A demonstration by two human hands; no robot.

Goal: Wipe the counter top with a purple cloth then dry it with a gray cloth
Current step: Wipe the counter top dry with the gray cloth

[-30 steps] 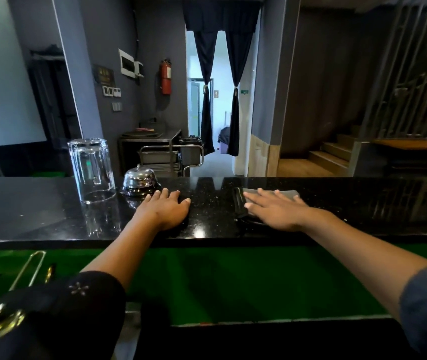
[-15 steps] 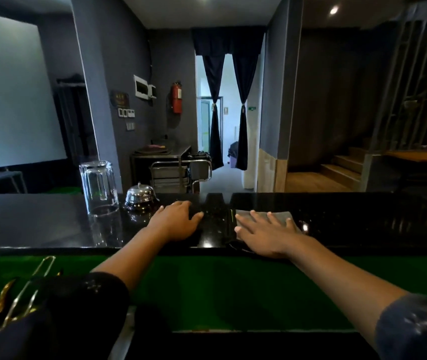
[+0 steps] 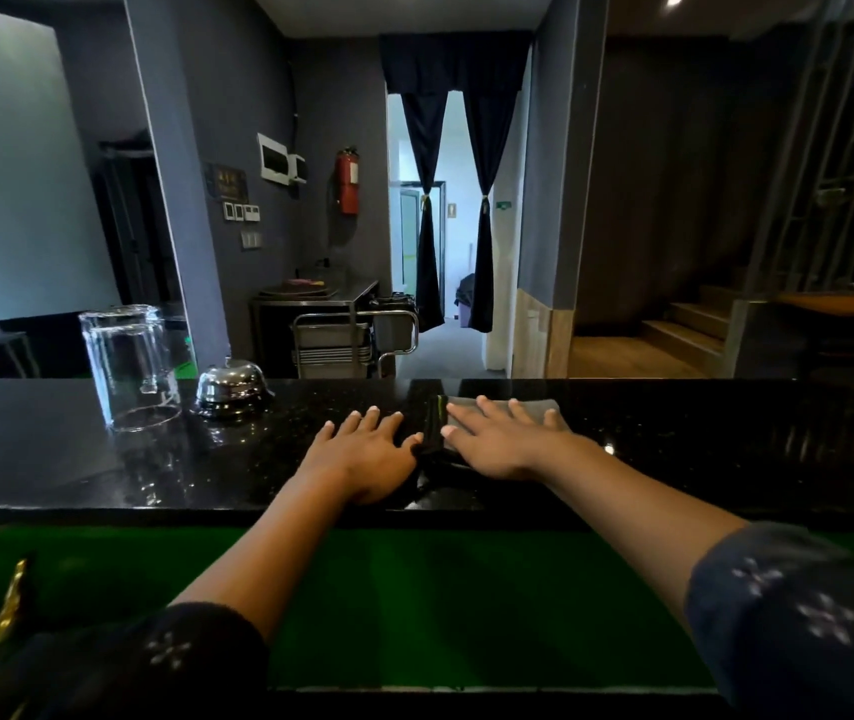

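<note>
Counter top [image 3: 674, 439], black and glossy, runs across in front of me; gray cloth [image 3: 531, 407] lies folded on it under my right hand [image 3: 505, 441], fingers spread flat and pressing, gripping nothing. Left hand [image 3: 362, 454] flat on the stone just beside it, fingers straight, thumb close to the cloth's dark edge. No purple cloth in view. Risks, as I judge them: an upturned glass [image 3: 128, 366] and a service bell [image 3: 230, 387] stand to the left (near the left hand, apart from the cloth), so a wide sweep that way could knock the glass over. Pressing with a flat palm only, the folded cloth may bunch or slide out and leave streaks.
</note>
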